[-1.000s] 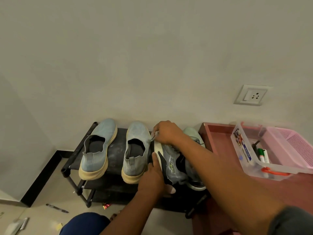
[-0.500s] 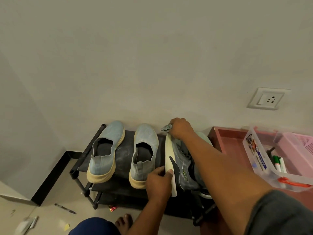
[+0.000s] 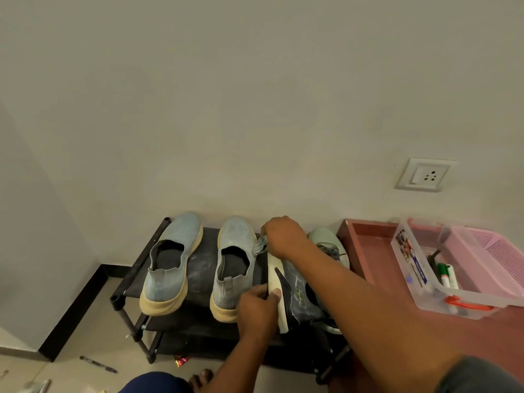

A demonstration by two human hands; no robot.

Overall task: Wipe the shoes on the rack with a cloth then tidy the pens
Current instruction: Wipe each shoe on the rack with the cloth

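A black shoe rack (image 3: 204,268) stands against the wall with two light blue slip-on shoes (image 3: 170,268) (image 3: 234,265) on its top shelf. To their right a dark grey sneaker (image 3: 300,296) is tipped on its side, white sole facing left. My left hand (image 3: 258,307) grips its heel end. My right hand (image 3: 283,236) holds a small grey cloth (image 3: 261,244) against the sneaker's toe end. A pale green sneaker (image 3: 326,242) lies behind my right arm. A pen (image 3: 97,364) lies on the floor.
A reddish table (image 3: 368,251) sits right of the rack, with a clear plastic box (image 3: 425,290) holding markers (image 3: 446,275) and a pink basket (image 3: 493,256). A wall socket (image 3: 425,174) is above. My foot (image 3: 202,377) shows below the rack.
My right hand with the cloth stays at the sneaker's toe end after moving up along the sole. The left hand has kept its grip on the heel. The camera has shifted slightly.
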